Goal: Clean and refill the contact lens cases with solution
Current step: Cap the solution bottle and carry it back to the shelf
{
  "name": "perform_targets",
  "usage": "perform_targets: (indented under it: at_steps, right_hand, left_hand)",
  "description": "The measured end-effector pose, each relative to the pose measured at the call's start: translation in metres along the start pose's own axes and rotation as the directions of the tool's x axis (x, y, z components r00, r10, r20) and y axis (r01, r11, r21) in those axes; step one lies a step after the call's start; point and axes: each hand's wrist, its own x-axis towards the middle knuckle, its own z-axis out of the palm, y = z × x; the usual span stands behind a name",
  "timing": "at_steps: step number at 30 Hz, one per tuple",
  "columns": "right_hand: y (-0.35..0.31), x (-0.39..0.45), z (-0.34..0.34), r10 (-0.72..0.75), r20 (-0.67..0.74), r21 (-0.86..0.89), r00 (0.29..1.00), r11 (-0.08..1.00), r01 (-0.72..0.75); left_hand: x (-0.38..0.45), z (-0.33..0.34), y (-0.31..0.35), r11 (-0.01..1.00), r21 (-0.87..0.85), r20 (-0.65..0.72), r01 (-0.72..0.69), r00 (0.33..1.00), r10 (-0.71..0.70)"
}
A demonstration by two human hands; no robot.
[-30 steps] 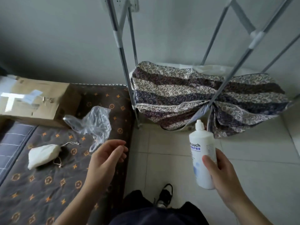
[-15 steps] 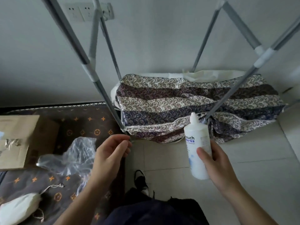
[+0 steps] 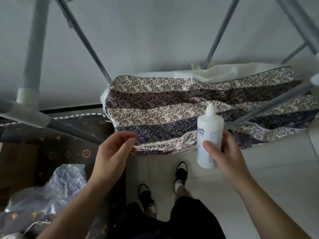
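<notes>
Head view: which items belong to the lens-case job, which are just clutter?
Job:
solution bottle, upright, gripped by right hand
left hand, holding nothing

Clutter:
patterned fabric bundle
plastic bag
cardboard box
metal rack poles

No lens case visible.

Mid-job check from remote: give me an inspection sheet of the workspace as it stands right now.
Surface: pale tiled floor; dark patterned mat at left.
Job's things: white solution bottle, upright, cap on; no lens cases seen.
Clutter: clear plastic bag and cardboard box on the mat.
Grippers: right hand grips the bottle; left hand holds nothing, fingers loosely curled.
Cables: nothing seen.
Surroundings: grey metal rack poles; striped patterned fabric bundle against the wall; the person's shoes on the tiles.
</notes>
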Motion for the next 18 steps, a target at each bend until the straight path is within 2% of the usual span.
perform_targets:
  at_steps: [6, 9, 13, 18]
  right_hand:
    - [0.021, 0.144, -0.006, -0.003, 0.04, -0.106, 0.999, 0.994, 0.007]
    - [0.041, 0.213, -0.002, -0.04, 0.032, -0.211, 0.999, 0.976, 0.045]
    - [0.079, 0.293, 0.008, -0.037, -0.022, -0.287, 0.999, 0.958, 0.029]
    - [0.125, 0.37, 0.024, -0.006, -0.082, -0.349, 0.997, 0.937, -0.023]
  left_hand:
    - [0.063, 0.046, -0.033, 0.996, -0.036, -0.087, 0.079, 0.993, -0.082]
    - [0.09, 0.066, -0.053, 0.994, -0.07, -0.126, 0.089, 0.987, -0.097]
    - [0.116, 0.087, -0.081, 0.986, -0.131, -0.189, 0.101, 0.974, -0.125]
    - [0.131, 0.099, -0.111, 0.984, -0.106, -0.221, 0.144, 0.961, -0.165]
